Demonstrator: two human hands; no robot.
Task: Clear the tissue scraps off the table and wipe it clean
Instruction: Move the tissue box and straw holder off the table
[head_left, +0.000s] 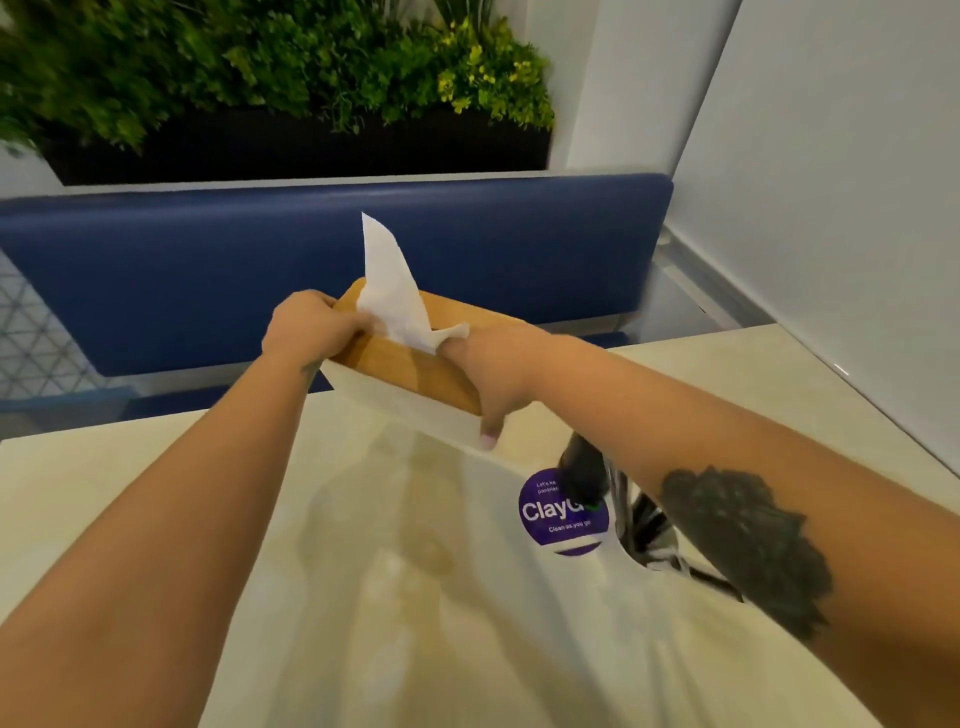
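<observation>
Tissue (390, 283) stands up out of the slot in the wooden lid of a white tissue box (410, 379), which sits at the far edge of the pale table (130, 493), just in front of the blue bench back (208, 260); this sheet looks meant for the wiping part of the job. Her left hand (311, 327) curls its fingers over the near left end of the lid and holds the box down; her right hand (493, 379) pinches the lower corner of the sheet between fingertips at the slot, while its thumb reaches down the white side of the box. No loose scraps show on the stretch of table in view, though the arms hide a good part of it.

To do this well, I'd judge, she should keep the left hand firm so the box doesn't lift or slide toward the edge; draw the sheet straight up along the slot rather than sideways, since thin paper tears at a pinched corner; take hold lower and wider if it resists. The purple round sticker (563, 514) and a dark object beside it lie under the right forearm; the elbow should stay clear of them.
</observation>
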